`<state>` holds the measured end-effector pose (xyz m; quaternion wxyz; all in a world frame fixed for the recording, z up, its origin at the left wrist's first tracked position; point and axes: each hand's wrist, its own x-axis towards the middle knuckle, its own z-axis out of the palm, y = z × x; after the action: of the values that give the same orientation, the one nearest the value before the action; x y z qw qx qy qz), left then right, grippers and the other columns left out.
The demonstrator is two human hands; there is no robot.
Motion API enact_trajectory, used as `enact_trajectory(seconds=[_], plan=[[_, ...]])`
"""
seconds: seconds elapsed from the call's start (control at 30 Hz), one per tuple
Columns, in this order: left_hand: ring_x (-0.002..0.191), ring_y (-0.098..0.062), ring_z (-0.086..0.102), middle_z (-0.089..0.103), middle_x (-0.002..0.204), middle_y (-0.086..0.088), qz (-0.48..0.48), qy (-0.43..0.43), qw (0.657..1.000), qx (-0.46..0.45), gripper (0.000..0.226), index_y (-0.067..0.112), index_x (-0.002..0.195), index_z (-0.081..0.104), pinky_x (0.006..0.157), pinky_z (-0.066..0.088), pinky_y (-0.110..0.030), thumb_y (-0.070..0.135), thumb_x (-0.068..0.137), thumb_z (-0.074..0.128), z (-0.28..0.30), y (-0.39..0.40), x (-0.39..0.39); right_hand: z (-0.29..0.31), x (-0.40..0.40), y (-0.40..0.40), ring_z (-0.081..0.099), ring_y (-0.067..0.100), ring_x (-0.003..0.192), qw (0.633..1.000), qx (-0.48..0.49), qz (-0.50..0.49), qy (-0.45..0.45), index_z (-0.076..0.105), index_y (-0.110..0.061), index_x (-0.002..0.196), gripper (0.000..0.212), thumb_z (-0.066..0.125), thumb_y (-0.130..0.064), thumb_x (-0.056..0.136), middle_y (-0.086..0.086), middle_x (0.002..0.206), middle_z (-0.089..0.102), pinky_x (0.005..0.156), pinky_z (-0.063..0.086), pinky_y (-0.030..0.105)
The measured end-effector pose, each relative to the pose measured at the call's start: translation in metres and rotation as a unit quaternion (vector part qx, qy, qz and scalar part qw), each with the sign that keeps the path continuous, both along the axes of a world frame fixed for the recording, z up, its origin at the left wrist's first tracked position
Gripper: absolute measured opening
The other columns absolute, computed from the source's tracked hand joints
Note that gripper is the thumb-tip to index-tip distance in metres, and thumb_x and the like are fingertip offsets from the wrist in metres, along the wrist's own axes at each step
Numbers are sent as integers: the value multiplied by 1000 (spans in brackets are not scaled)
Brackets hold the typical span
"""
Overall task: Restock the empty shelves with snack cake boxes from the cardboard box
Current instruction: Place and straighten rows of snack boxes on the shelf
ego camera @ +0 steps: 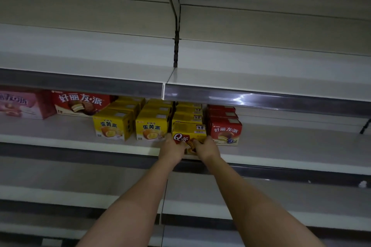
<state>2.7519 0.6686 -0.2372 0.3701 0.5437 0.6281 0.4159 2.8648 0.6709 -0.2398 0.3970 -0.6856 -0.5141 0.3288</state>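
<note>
A yellow Q-cake box (189, 133) is gripped at the near shelf (281, 152) edge by left hand (174, 149) and right hand (206, 149), fingers clamped on its sides, between yellow egg-yolk pie boxes (151, 128) and red pie boxes (225, 130).

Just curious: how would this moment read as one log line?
stage: placing | both hands: left hand, right hand grip Q box | where: middle shelf, between yellow and red rows

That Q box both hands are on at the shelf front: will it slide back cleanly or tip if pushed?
The Q box looks like a stiff, flat-sided carton, so it should probably slide rather than roll. The shelf looks smooth, which favours sliding. Both hands, left hand and right hand, sit low on its front, so tipping seems unlikely.
</note>
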Motion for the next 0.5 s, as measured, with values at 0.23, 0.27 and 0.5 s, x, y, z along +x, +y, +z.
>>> enact_trajectory(seconds=[0.23,0.27,0.5], plan=[[118,-28,51,53,128,-9,-10,-84,996,-13,51,13,135,36,96,40,-37,14,90,61,1,3,1,2,-2,3,58,27,111,998,4,24,55,51,-19,132,50,63,-22,84,8,122,62,100,46,44],[120,-28,50,53,129,-10,-10,-87,996,-12,51,13,135,37,98,40,-38,14,90,61,1,3,2,2,-2,3,58,26,111,997,6,28,67,51,-20,132,50,63,-21,83,7,122,62,101,46,45],[118,-28,50,54,130,-11,-28,-63,998,-9,38,12,133,46,90,37,-30,15,96,52,4,2,-2,4,-2,-2,57,24,112,993,-4,50,111,50,-21,132,52,63,-13,83,4,122,62,100,45,39]])
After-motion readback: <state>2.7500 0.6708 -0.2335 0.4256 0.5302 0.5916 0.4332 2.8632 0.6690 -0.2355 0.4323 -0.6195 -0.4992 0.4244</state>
